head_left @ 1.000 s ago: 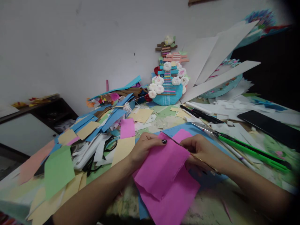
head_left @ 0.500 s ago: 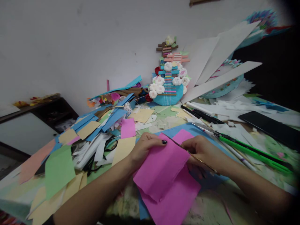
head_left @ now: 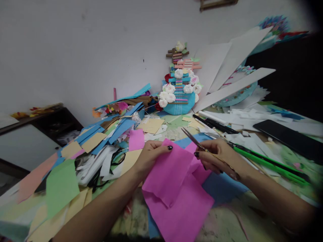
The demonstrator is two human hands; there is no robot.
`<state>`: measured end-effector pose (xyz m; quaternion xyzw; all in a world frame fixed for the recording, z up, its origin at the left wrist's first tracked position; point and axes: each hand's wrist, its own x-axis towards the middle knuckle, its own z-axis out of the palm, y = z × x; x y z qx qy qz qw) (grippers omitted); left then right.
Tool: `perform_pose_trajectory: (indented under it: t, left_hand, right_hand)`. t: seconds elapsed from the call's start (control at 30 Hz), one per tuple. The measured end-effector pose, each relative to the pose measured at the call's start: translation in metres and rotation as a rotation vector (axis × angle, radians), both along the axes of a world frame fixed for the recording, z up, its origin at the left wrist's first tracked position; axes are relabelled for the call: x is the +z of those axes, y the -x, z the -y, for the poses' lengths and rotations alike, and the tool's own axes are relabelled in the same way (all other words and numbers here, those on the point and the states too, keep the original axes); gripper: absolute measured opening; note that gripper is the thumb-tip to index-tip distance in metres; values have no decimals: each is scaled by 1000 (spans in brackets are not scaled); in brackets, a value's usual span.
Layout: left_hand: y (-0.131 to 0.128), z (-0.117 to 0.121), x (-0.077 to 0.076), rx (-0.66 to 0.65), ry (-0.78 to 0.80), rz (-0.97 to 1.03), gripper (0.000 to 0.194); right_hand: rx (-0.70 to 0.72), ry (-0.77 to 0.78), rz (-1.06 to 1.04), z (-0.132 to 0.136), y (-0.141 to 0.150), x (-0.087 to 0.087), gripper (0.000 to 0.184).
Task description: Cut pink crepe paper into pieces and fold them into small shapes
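My left hand (head_left: 151,155) pinches the upper left edge of a folded sheet of pink crepe paper (head_left: 168,178), thumb on top and fingers behind. The lower part of the paper hangs down toward the table's near edge. In my right hand (head_left: 217,156) is a pair of scissors (head_left: 193,138), its slim blades pointing up and left and its gold-coloured handles lying along the palm. The blades are apart from the top edge of the paper. A blue sheet (head_left: 222,190) lies beneath the pink paper.
A green cutter (head_left: 270,164), pens (head_left: 217,122) and a black phone (head_left: 290,139) lie at right. Paper pieces, such as a green one (head_left: 62,188), cover the left side. Behind stands a blue paper guitar (head_left: 180,104) with white flowers, beside leaning white boards (head_left: 232,87).
The scissors have moved off the paper's top edge and now point up, clear of it. My left hand still holds the pink paper. The whole view has shifted slightly.
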<state>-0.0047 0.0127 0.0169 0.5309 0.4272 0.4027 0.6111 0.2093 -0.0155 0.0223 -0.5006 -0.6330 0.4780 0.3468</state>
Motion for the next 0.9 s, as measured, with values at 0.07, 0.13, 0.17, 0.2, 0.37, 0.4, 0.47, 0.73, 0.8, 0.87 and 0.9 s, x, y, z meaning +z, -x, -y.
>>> perform_pose_trajectory:
  t: [0.07, 0.13, 0.17, 0.2, 0.37, 0.4, 0.47, 0.73, 0.8, 0.87, 0.9]
  left_hand:
    - [1, -1, -1, 1, -28, -38, 27]
    - [2, -2, -3, -22, -75, -78, 30]
    - [2, -3, -4, -34, -102, -100, 32]
    - [3, -3, -5, -43, -128, -122, 33]
    - [1, -3, -5, -38, -223, -226, 39]
    - [0, -2, -4, -35, -247, -244, 39]
    - [-2, 0, -3, -38, -291, -272, 39]
    - [-6, 7, -4, -70, -401, -331, 37]
    - [-6, 8, -4, -74, -357, -327, 36]
    - [-6, 8, -2, -78, -306, -314, 36]
    - [-6, 8, -2, -82, -280, -302, 36]
  right_hand:
    - [27, 0, -18, 0, -2, 1, 20]
    - [56, 3, -31, -1, -3, 0, 22]
    - [73, -4, -32, -2, -4, -1, 23]
    - [90, -20, -29, -2, -5, -2, 24]
    - [162, -84, -70, -2, -4, -6, 35]
    - [160, -72, -91, -2, -3, -6, 37]
    - [133, -32, -118, 0, 0, -7, 35]
    - [25, -3, -184, 3, 10, -8, 13]
    - [17, 7, -193, 4, 10, -5, 12]
    - [18, 17, -206, 5, 11, -3, 11]
    - [21, 19, -214, 5, 11, -2, 11]
